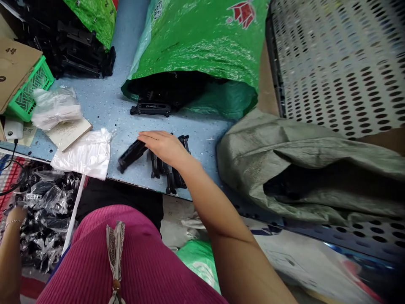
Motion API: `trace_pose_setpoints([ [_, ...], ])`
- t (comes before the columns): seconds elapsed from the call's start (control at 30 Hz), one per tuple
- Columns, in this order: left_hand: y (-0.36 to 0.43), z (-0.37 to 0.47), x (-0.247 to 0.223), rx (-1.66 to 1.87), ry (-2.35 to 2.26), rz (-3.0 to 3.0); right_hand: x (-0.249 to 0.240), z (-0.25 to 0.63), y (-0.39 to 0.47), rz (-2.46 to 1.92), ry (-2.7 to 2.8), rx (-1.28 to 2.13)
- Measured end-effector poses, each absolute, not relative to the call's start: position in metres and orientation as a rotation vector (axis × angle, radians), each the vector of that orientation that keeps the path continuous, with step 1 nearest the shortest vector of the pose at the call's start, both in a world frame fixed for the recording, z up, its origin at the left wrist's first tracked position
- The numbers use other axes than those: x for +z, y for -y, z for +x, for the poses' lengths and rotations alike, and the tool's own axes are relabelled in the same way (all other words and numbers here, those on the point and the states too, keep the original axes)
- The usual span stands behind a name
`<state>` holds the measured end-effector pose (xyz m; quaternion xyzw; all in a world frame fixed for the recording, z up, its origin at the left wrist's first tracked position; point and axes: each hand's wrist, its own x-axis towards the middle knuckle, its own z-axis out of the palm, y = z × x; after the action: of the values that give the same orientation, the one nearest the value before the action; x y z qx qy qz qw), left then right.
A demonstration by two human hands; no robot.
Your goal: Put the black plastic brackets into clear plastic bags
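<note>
My right hand [166,145] is closed on a long black plastic part [132,155], which is tilted above the front of the blue table [123,122]. Beneath and beside that hand lie several similar black parts [171,175]. At the far left, my left hand [17,214] is over a bin of black parts in clear plastic bags [47,207]; its fingers do not show clearly. Another black part [151,109] rests at the mouth of a large green woven bag [202,50], whose inside is dark.
Clear plastic bags [87,154] lie at the table's left edge, near a green basket [33,88] and cardboard [17,67]. More black parts [79,50] are piled behind. On the right are a grey-green sack [247,143] and a perforated metal panel [341,55].
</note>
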<state>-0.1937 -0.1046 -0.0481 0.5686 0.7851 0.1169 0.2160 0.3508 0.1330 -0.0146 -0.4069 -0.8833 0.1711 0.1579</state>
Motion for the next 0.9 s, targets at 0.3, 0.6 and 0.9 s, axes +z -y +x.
trace_pose_setpoints([
  [0.3, -0.031, 0.027, -0.039, 0.626, -1.855, 2.116, -0.023, 0.301, -0.083, -1.235, 1.407, 1.454],
  [0.6, -0.070, -0.011, -0.032, 0.818, -1.573, 1.115, -0.025, 0.256, -0.070, -0.869, 0.713, 2.022],
  [0.9, -0.046, -0.010, -0.003, 0.790, -1.750, 1.881, -0.055, 0.192, -0.074, -0.874, 0.477, 2.077],
])
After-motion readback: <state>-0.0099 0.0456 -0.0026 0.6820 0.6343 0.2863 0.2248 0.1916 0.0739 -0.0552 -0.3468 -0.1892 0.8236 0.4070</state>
